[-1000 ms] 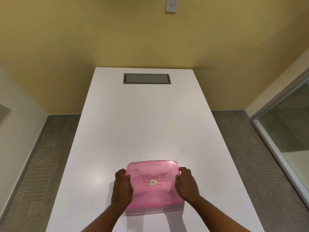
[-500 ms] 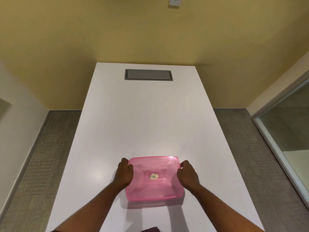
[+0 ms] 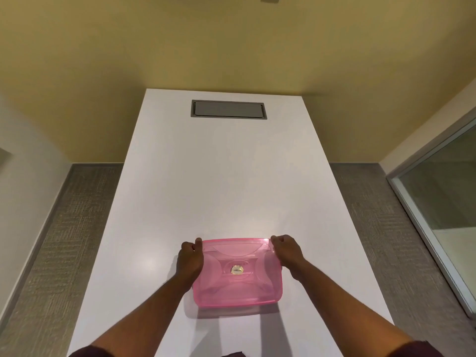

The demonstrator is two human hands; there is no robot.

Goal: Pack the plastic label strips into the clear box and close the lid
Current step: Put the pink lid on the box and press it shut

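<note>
Since the earlier frame both hands have slid forward from the middle of the box's short sides to its far corners, and the pink see-through box (image 3: 237, 273) now sits a little farther out on the white table (image 3: 219, 191), lid on. The left hand (image 3: 190, 258) and right hand (image 3: 288, 252) each pinch a far corner of the lid rim, fingers curled. The thin plastic looks light, slightly flexible and slick, so corners give the best purchase; no label strips show.
</note>
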